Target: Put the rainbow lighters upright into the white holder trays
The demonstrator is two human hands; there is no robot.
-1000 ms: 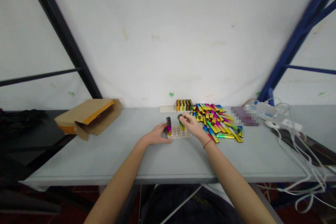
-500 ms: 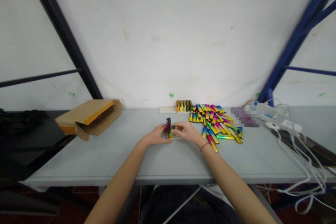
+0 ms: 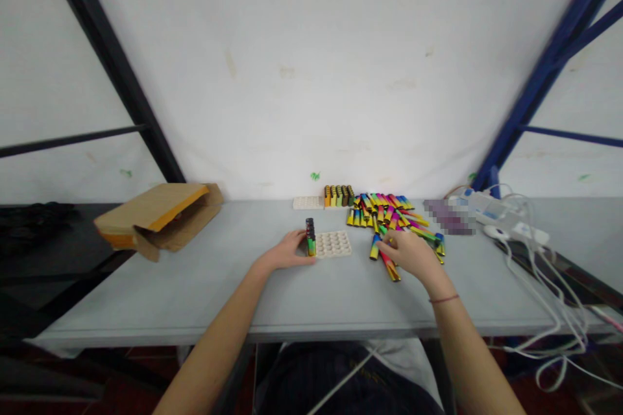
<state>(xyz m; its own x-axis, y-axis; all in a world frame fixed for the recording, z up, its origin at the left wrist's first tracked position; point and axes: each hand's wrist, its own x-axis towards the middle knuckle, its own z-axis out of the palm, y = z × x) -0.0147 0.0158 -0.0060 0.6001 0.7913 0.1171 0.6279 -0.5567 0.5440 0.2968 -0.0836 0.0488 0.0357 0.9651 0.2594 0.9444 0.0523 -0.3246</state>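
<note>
A white tray [image 3: 335,244] with round holes lies on the grey table [image 3: 195,292]. Two or three rainbow-coloured lighters [image 3: 310,238] stand upright at the tray's left end. My left hand [image 3: 288,251] rests on the table against that end, fingers stretched toward the standing lighters and holding nothing. To the right lies a loose pile of rainbow lighters [image 3: 389,215]. My right hand [image 3: 409,253] is over the pile's near edge, palm down, fingertips pinched on one lying lighter [image 3: 384,248].
A second tray [image 3: 307,202] with a row of upright lighters [image 3: 339,195] stands by the wall. An open cardboard box [image 3: 156,215] lies at the left. A power strip with white cables [image 3: 506,224] is at the right, beside a blue post [image 3: 535,97].
My right hand has left the tray, where it set a lighter upright beside the first, and moved right to the loose pile. My left hand has stayed by the tray.
</note>
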